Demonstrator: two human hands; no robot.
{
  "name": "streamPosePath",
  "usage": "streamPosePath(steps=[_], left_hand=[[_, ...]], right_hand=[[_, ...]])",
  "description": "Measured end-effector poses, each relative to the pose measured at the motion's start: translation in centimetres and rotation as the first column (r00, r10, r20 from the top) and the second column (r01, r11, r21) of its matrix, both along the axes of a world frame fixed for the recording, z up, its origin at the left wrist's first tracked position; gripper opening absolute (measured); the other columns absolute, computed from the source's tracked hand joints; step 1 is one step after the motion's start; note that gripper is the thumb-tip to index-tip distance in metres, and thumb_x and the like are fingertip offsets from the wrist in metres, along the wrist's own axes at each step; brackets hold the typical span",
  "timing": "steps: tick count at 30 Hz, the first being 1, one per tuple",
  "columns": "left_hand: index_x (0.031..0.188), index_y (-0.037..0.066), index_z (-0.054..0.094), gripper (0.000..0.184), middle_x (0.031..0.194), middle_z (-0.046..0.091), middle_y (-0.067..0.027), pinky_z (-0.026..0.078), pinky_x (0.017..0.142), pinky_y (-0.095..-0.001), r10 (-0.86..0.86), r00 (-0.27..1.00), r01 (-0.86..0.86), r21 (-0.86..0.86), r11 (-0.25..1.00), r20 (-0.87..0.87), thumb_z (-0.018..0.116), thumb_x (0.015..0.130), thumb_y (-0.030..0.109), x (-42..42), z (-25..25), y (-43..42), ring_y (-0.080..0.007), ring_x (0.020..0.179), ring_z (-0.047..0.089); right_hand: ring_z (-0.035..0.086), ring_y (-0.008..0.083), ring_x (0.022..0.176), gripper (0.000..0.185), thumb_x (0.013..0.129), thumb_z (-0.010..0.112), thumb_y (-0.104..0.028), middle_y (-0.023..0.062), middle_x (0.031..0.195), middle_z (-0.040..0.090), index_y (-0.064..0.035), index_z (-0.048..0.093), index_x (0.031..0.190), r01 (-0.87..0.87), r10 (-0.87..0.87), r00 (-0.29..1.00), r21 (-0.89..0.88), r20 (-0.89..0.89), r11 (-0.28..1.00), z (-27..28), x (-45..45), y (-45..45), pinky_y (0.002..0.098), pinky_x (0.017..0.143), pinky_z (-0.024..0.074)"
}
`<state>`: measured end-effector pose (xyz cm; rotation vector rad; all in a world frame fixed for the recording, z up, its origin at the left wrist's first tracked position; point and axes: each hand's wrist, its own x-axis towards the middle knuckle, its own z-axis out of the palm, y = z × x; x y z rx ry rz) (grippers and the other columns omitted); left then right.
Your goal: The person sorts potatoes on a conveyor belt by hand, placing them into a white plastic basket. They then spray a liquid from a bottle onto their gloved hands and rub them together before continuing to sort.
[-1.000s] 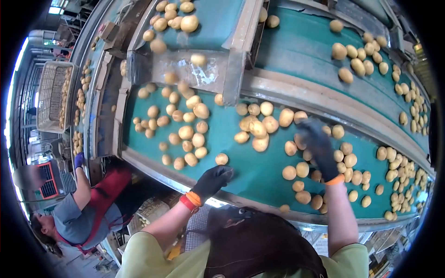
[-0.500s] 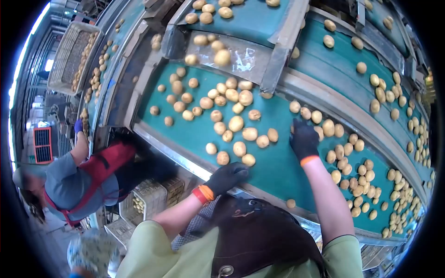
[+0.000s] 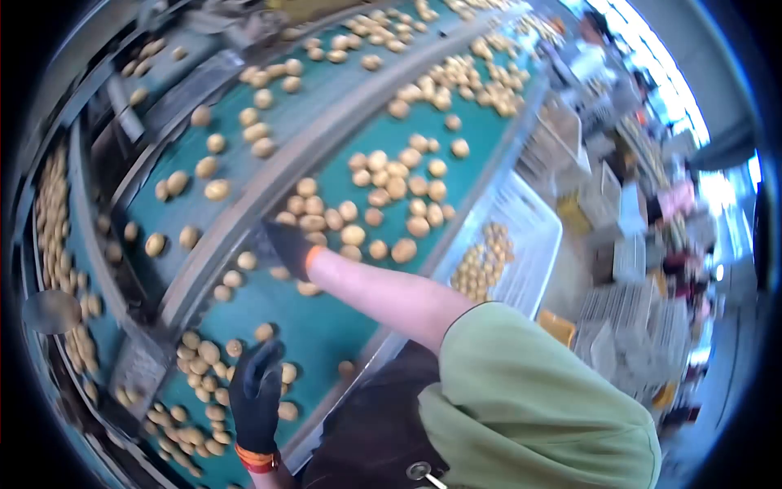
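Head view: green conveyor belt, carrying loose potatoes in a clump at mid-belt, a denser spread toward the upper end, and a crowded group at the lower left. Right hand, dark-gloved, orange band at the wrist, set over the belt close to the metal rail, with potatoes just beside it; fingers blurred, so degree of opening and hold cannot be told. Left hand, likewise dark-gloved, over the lower belt, fingers loosely bent, potatoes on both sides of it; whether it grips one cannot be told. Containers: one white slatted crate, beside the belt's outer edge, holding a heap of small potatoes toward its near end, part of its inner wall showing; one pale crate farther along the same edge, contents not clear; one group of white crates at right, standing close together, contents too blurred to tell; one yellow-orange container, near the first crate, only partly visible. Second belt, beyond the rail, bearing scattered potatoes. Third belt at far left, bearing a long, close-packed row of potatoes.
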<state>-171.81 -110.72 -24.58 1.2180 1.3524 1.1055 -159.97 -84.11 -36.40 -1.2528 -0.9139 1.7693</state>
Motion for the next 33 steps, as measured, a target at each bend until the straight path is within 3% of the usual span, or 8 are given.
streamPosePath(steps=[2,8,13,19,23,25,30,33], left_hand=[[0.130,-0.005,0.062,0.039,0.126,0.066,-0.0145,0.051,0.099,-0.0355,-0.154,0.971,0.193,0.220,0.956,-0.182,0.066,0.092,0.002,0.9,3.5,2.5,-0.0221,0.112,0.064],[0.130,0.001,0.064,0.039,0.123,0.066,-0.0099,0.051,0.093,-0.0344,-0.163,0.941,0.219,0.167,0.961,-0.297,0.068,0.091,0.004,1.1,3.2,5.0,-0.0196,0.105,0.064],[0.130,0.001,0.064,0.037,0.121,0.069,-0.0112,0.055,0.089,-0.0336,-0.134,0.911,0.176,0.074,0.982,-0.391,0.070,0.095,0.013,-1.9,-5.8,-0.2,-0.0200,0.102,0.068],[0.129,0.005,0.066,0.038,0.121,0.071,-0.0126,0.058,0.086,-0.0347,0.000,0.895,-0.074,-0.149,0.986,-0.447,0.073,0.094,0.017,-6.0,-11.1,-8.3,-0.0211,0.098,0.071],[0.128,0.007,0.067,0.038,0.115,0.073,-0.0099,0.057,0.086,-0.0343,0.114,0.861,-0.234,-0.187,0.954,-0.496,0.075,0.092,0.015,-6.7,-13.5,-12.3,-0.0191,0.097,0.070],[0.129,0.006,0.066,0.039,0.117,0.073,-0.0100,0.056,0.088,-0.0338,0.242,0.898,-0.344,-0.241,0.908,-0.368,0.075,0.092,0.014,-7.0,-14.5,-13.3,-0.0186,0.100,0.069],[0.128,-0.002,0.065,0.038,0.122,0.071,-0.0162,0.052,0.097,-0.0371,0.277,0.860,-0.434,-0.327,0.839,-0.429,0.070,0.096,0.019,-5.7,-12.9,-13.7,-0.0256,0.111,0.068],[0.126,0.003,0.065,0.036,0.123,0.068,-0.0187,0.052,0.097,-0.0401,0.003,0.750,-0.183,-0.203,0.962,-0.661,0.071,0.095,0.022,-7.2,-18.0,-18.0,-0.0346,0.112,0.066]], right_hand=[[0.066,0.0159,0.097,0.042,0.106,0.051,-0.045,0.0049,0.106,0.069,-0.0091,0.066,0.120,-0.611,0.259,0.781,0.611,0.569,0.502,-1.8,4.6,-4.5,0.0338,0.081,0.0550],[0.062,0.0100,0.080,0.033,0.104,0.056,-0.039,-0.0009,0.092,0.065,-0.0113,0.067,0.118,-0.285,0.289,0.953,0.054,-0.094,0.957,-7.9,18.7,-11.2,0.0277,0.067,0.0531],[0.067,0.0386,0.110,0.042,0.098,0.060,-0.033,0.0189,0.119,0.070,-0.0037,0.063,0.128,-0.196,-0.411,0.336,0.489,0.848,0.850,-1.7,29.9,-6.9,0.0438,0.094,0.0522],[0.064,0.0416,0.112,0.040,0.092,0.061,-0.035,0.0188,0.122,0.068,-0.0079,0.065,0.121,-0.274,-0.465,0.139,0.485,0.874,0.831,-6.4,28.1,-1.5,0.0480,0.097,0.0500],[0.066,0.0413,0.098,0.024,0.095,0.060,-0.021,0.0178,0.109,0.072,-0.0090,0.065,0.115,-0.260,0.112,0.750,0.135,0.652,0.956,-4.1,25.9,-0.4,0.0502,0.086,0.0519],[0.066,0.0433,0.094,0.024,0.096,0.061,-0.025,0.0199,0.102,0.072,-0.0088,0.066,0.113,-0.680,-0.521,0.288,0.554,0.804,0.480,-8.9,29.9,5.9,0.0509,0.083,0.0512],[0.062,0.0387,0.120,0.055,0.094,0.063,-0.035,0.0220,0.135,0.063,-0.0072,0.056,0.141,-0.463,-0.560,0.170,0.567,0.811,0.681,-12.4,40.8,22.1,0.0443,0.103,0.0475],[0.059,0.0382,0.128,0.060,0.093,0.064,-0.035,0.0239,0.139,0.060,-0.0132,0.052,0.147,0.028,-0.088,0.981,0.325,0.172,0.945,-20.2,52.8,33.6,0.0436,0.106,0.0465]])
